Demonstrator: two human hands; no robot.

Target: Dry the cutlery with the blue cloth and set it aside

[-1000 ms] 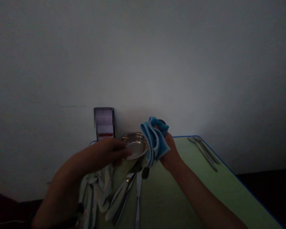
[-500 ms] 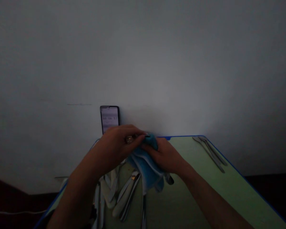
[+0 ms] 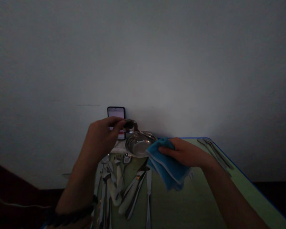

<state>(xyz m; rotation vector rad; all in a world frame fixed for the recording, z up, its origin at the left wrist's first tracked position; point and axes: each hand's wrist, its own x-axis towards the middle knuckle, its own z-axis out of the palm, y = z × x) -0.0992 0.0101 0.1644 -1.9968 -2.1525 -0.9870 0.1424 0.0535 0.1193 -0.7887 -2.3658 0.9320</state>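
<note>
My left hand (image 3: 108, 132) pinches the bowl end of a shiny metal spoon (image 3: 130, 126) between thumb and fingers. The spoon's handle slants down to the right, toward a folded blue cloth (image 3: 169, 168) with pale edges. My right hand (image 3: 183, 151) is closed on that cloth, its thumb on top; whether the handle's end lies inside the folds is hidden. Beneath the spoon stands a round metal bowl (image 3: 139, 149), partly covered by the cloth. Several knives, forks and spoons, some with cream handles (image 3: 128, 198), lie in a loose group below my left hand.
A phone (image 3: 116, 112) leans upright against the wall behind my left hand. Several metal utensils (image 3: 215, 154) lie along the right side of the green table (image 3: 193, 203), which has a blue edge. A single table knife (image 3: 149, 194) lies near the middle.
Both hands were together around the bunched cloth; now they are apart. The left has moved up and left with the spoon's bowl end, the right moved right with the cloth. The metal bowl has come into view.
</note>
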